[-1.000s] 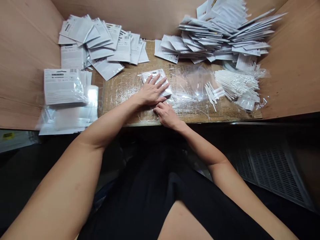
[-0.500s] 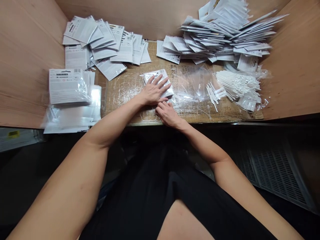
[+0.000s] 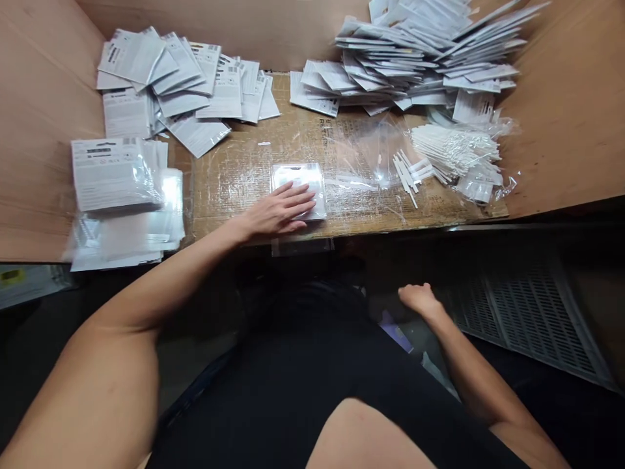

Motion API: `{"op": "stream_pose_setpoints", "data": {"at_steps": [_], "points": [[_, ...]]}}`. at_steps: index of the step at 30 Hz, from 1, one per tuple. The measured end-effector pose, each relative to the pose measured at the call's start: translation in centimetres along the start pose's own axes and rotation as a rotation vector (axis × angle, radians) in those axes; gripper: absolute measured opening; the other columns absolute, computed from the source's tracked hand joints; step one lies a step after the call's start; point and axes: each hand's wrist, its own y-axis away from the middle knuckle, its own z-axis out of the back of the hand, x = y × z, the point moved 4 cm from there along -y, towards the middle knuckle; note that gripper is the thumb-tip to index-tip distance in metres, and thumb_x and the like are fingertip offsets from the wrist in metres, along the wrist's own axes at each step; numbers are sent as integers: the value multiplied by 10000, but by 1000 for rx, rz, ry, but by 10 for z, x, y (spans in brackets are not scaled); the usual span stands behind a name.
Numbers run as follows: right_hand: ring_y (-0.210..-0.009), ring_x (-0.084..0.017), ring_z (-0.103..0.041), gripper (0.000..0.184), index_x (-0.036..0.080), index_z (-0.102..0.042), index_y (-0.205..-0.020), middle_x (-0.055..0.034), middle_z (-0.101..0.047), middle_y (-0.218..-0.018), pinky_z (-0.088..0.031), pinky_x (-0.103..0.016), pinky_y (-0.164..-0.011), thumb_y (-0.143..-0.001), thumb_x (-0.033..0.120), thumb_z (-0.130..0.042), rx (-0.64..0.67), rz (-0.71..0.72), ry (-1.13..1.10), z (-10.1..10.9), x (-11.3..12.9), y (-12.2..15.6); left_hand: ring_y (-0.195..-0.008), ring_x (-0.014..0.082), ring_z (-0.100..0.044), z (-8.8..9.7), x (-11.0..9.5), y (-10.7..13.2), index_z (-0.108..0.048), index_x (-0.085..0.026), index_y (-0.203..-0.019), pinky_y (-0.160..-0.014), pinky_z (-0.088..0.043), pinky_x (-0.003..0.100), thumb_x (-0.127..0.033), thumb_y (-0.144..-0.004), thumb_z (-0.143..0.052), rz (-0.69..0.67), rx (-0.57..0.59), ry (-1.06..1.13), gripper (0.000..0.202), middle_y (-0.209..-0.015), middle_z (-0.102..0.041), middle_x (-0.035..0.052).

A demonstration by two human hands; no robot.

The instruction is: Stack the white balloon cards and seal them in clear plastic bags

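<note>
My left hand [image 3: 286, 210] lies flat, fingers stretched out, on a white packet in a clear plastic sleeve [image 3: 317, 185] near the table's front edge. The packet's face is glossy with glare, and part of it is under the hand. A clear plastic flap [image 3: 303, 247] hangs over the edge below it. Off the table, lower and to the right, my right hand [image 3: 418, 298] is closed in a fist. Whatever it may hold is hidden.
Packed white cards [image 3: 215, 81] spread at the back left, with a neat stack [image 3: 114, 172] and clear sleeves [image 3: 170, 225] in front. A large packet heap [image 3: 390, 65] stands back right. White sticks [image 3: 454, 150] lie in a plastic bag at right. Wooden walls [image 3: 561, 117] enclose the table.
My right hand has left the packet and moved down and right, off the table. The packet now lies straighter and closer to the front edge, under my left hand.
</note>
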Motion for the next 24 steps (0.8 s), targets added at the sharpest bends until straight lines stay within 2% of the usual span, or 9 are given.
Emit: {"op": "stream_pose_setpoints", "data": {"at_steps": [3,5,6,9,13,15,18,21,24], "points": [[-695,-327,-698,391,237,-770,-739,-186,-720,-739,-564,-537,-797,-1040,380,-565,-258,28,287,8,13,-10,-1579,350,-554,3,-13,49,-606,-404,-1616,-1357,-378,635,-357,-1011,-642,-27,-39,-4,608,-1628,-652,71],[-1057,-394,-763,333,229,-852,-1069,-254,-801,-1121,-538,-575,-978,-1073,375,-553,-431,244,412,13,50,-29,-1600,367,-525,4,-17,74,-558,-415,-1658,-1347,-410,642,-325,-957,-696,-6,-35,-55,720,-1650,-629,77],[-1224,-402,-734,340,237,-836,-1225,-247,-785,-1292,-510,-587,-1067,-1086,380,-562,-467,394,403,14,73,-42,-1608,380,-511,2,-19,82,-551,-403,-1667,-1343,-420,647,-326,-943,-717,7,-31,-88,747,-1661,-616,91],[-1471,-364,-627,354,311,-772,-1403,-149,-709,-1543,-427,-596,-1233,-1094,377,-612,-423,757,279,7,129,-84,-1569,398,-558,-10,-21,89,-621,-358,-1615,-1312,-468,649,-350,-970,-741,68,-46,-176,656,-1628,-641,133],[-1419,-334,-683,259,313,-817,-1216,-103,-788,-1427,-429,-605,-1225,-1108,385,-593,-311,954,150,-4,162,-131,-1395,364,-708,-24,-21,82,-770,-328,-1410,-1226,-561,615,-409,-1031,-711,150,-124,-179,392,-1444,-769,136],[-1301,-329,-747,275,283,-815,-1098,-116,-824,-1331,-464,-585,-1156,-1115,420,-576,-348,972,111,-5,164,-142,-1316,346,-748,-26,-23,80,-811,-302,-1312,-1172,-594,586,-433,-1055,-667,171,-170,-138,323,-1360,-808,130],[-1059,-295,-788,393,250,-773,-998,-134,-843,-1128,-509,-512,-1020,-1149,477,-490,-519,896,12,-2,165,-146,-1167,321,-790,-22,-28,76,-841,-271,-1170,-1077,-615,517,-480,-1078,-595,253,-312,-51,336,-1230,-845,120],[-915,-267,-724,504,243,-703,-896,-119,-770,-953,-528,-430,-894,-1171,542,-402,-685,703,-93,0,172,-149,-919,271,-790,-16,-28,67,-822,-254,-940,-886,-598,401,-522,-1099,-520,495,-486,21,434,-976,-846,85],[-820,-246,-651,499,241,-617,-819,-102,-692,-898,-521,-382,-802,-1173,521,-404,-763,469,-134,1,183,-159,-704,224,-698,-14,-26,51,-705,-244,-721,-747,-512,355,-491,-1100,-481,736,-520,24,505,-723,-743,47]]}}
